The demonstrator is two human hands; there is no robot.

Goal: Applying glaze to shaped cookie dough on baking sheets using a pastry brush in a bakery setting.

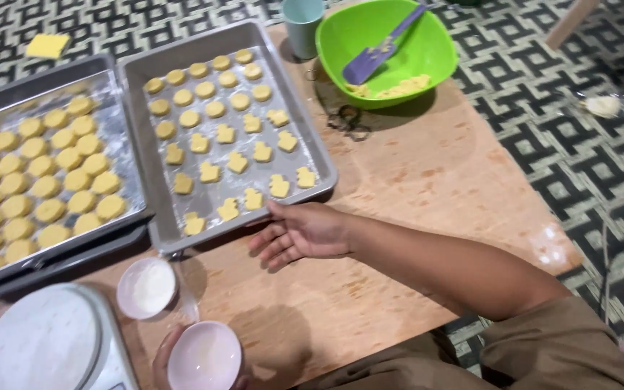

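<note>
Seen from the head camera, a person sits at a low wooden table (413,188) set on a black-and-white patterned floor (543,87). The right hand (301,235) lies open, fingers loosely spread, its fingertips touching the near edge of a grey baking tray (319,155) that holds rows of round and shaped yellow cookies (218,133). The left hand (164,365), mostly hidden at the bottom edge, grips a small pale pink bowl (205,356) from beneath. Just beyond it stands a second small bowl (146,288) with white contents, and to the left a white kitchen scale (45,343). A second tray (120,130), lined with foil and filled with round cookies, sits touching the first on its left. At the far side of the table, a green bowl (438,50) holds a purple spatula (380,49) and scraps of yellow dough, with a pale teal cup (303,25) beside it and dark metal cookie cutters (348,121) near the tray's far corner.
</note>
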